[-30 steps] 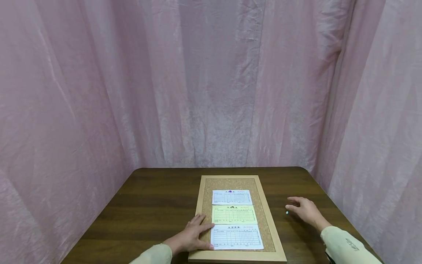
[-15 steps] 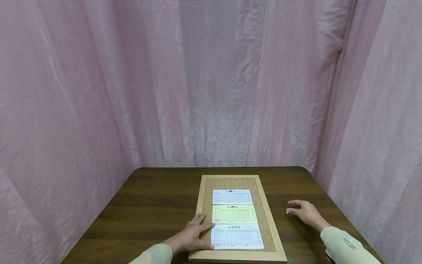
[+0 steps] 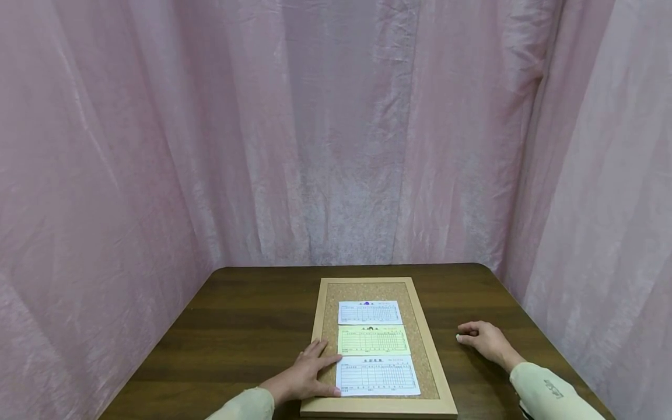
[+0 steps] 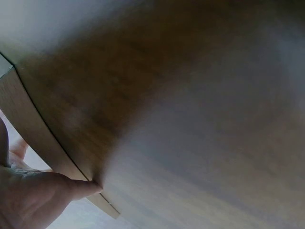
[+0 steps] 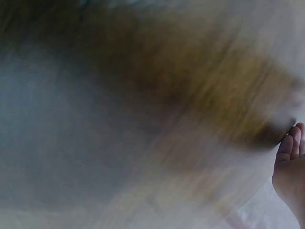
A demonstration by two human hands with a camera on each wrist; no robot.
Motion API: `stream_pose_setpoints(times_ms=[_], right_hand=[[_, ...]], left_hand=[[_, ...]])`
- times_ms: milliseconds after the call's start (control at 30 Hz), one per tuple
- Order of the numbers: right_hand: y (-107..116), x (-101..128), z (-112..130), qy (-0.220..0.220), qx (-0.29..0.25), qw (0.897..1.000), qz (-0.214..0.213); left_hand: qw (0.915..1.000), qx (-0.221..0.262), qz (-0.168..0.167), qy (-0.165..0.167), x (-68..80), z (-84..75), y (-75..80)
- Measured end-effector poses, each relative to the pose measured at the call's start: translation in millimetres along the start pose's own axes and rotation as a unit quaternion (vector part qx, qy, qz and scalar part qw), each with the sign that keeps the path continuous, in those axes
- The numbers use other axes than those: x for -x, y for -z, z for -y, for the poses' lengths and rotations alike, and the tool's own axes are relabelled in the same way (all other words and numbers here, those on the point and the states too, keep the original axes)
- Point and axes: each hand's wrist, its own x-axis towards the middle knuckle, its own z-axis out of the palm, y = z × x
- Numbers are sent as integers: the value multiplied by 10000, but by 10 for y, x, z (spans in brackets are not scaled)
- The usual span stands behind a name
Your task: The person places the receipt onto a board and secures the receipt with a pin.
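A wood-framed cork board (image 3: pixel 332 291) lies on the table with a white form slip (image 3: pixel 370 314), a yellow-green slip (image 3: pixel 374 340) and another white slip (image 3: pixel 377 376) in a column. A purple pushpin (image 3: pixel 367 303) is at the top of the far slip, a dark one (image 3: pixel 370 328) on the middle slip. My left hand (image 3: pixel 304 373) rests spread on the board's left side, thumb and index finger at the near slip's left edge. Right of the board, my right hand (image 3: pixel 488 343) pinches a tiny pale-blue pushpin (image 3: pixel 458 336) at the tabletop, mostly hidden by the fingertips.
The dark brown wooden table (image 3: pixel 252 315) extends on both sides of the board. Pink velvet curtains (image 3: pixel 336 146) hang behind it and along both sides. Both wrist views are mostly blurred, with part of each hand at the edge.
My right hand has lowered slightly toward the pale-blue pushpin, and its thumb and fingers have closed on it. My left hand stays in place on the board.
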Motion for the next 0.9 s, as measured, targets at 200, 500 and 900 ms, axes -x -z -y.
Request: stream_pose_setpoints(times_ms=[200,500,900], right_hand=[[-26,-7,-20,100,106,9999,-61],[-54,-25,-12,246,307,9990,-198],[-106,-33,-40,281,398,9985,-247]], left_hand=[[9999,-6,43,109,-7,8,-10],[10000,-27,10,57,-8,-1,4],[9999,-4,23,134,-2,-11,0]])
